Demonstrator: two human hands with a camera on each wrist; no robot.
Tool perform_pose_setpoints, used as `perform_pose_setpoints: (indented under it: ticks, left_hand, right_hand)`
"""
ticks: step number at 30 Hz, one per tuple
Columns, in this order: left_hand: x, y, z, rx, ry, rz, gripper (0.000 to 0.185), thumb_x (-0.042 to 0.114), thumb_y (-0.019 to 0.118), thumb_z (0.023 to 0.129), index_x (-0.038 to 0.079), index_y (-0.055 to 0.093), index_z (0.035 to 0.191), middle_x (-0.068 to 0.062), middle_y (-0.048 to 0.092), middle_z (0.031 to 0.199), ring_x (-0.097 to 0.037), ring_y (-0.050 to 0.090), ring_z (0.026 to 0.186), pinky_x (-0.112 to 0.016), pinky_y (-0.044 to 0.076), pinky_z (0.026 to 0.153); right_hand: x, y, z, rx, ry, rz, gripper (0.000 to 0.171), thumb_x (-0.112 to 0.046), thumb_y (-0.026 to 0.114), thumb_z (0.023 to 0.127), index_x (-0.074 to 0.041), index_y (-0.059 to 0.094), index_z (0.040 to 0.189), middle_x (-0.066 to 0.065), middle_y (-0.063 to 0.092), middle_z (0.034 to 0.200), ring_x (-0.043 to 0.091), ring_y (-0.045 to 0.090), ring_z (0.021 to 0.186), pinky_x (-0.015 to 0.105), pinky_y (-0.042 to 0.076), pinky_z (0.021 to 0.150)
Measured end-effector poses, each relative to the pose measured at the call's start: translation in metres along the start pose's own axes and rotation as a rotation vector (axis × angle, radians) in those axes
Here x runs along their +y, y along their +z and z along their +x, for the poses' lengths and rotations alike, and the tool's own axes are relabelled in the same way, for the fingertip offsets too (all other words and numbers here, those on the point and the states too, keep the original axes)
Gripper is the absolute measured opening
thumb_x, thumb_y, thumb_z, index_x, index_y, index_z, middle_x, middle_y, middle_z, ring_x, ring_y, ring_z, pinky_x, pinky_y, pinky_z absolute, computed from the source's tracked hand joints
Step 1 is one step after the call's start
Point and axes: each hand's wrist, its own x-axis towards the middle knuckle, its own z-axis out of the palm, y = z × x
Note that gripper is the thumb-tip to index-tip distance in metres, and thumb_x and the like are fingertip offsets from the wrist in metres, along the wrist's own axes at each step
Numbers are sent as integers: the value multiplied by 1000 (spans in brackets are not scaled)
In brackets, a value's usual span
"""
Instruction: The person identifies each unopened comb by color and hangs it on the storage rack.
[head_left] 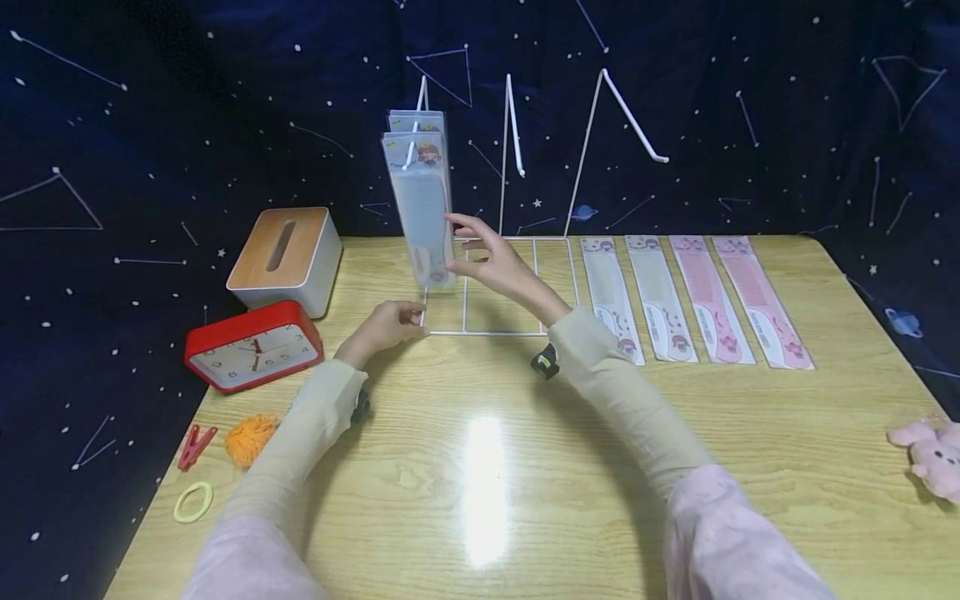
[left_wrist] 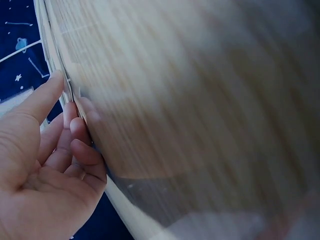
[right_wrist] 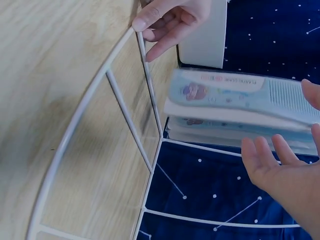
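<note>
A white wire rack point(head_left: 495, 332) stands at the back of the wooden table point(head_left: 480, 500), its flat base frame point(right_wrist: 110, 82) lying on the wood. A few packaged combs point(head_left: 423, 208) hang from its left hook, and they fill the upper right of the right wrist view point(right_wrist: 235, 100). My right hand point(head_left: 468, 246) is open with fingers spread at the right side of these packs; in the right wrist view that hand point(right_wrist: 280, 150) sits just under them. My left hand point(head_left: 401, 318) rests its fingertips on the frame's front left corner point(right_wrist: 142, 30), fingers loosely bent point(left_wrist: 70, 110).
Several more comb packs point(head_left: 675, 300) lie side by side right of the rack. A tissue box point(head_left: 285, 258) and a red clock point(head_left: 253, 346) stand at the left. An orange pom-pom point(head_left: 250, 437), red clip point(head_left: 195, 446), yellow hair band point(head_left: 193, 502) and pink plush point(head_left: 930, 454) lie near the table edges.
</note>
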Motion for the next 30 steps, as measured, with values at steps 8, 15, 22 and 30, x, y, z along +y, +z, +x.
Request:
perform_pose_setpoints:
  ticks: [8,15,22,30]
  left_hand:
    - [-2,0,1,10,-5,4,53,13,68,87,-8,49,132,-12,60,98,-19,53,88,-22,45,72]
    - [-2,1,1,18,10,-15,53,12,68,87,-8,48,133,-11,60,97,-19,54,87,-23,46,73]
    - [0,1,2,8,9,3,55,12,68,87,-7,47,134,-10,60,96,-20,54,91,-28,47,82]
    - [-1,1,2,3,10,-6,55,12,69,87,-8,48,133,-9,60,93,-17,53,84,-22,46,72]
  right_hand:
    - [4,-9,-25,49,-5,-24,57,-14,67,88,-17,43,140,15,51,131,36,49,116,45,43,96]
    - [8,-25,-59,139,-15,-84,51,-15,67,88,-13,49,136,15,56,124,28,51,110,44,43,95]
    - [27,-62,-98,228,-23,-164,49,-10,67,88,-7,50,133,20,55,121,30,51,109,46,42,93]
    - [38,-108,-145,334,73,-287,48,-5,66,88,1,48,133,24,55,119,21,49,102,33,42,88]
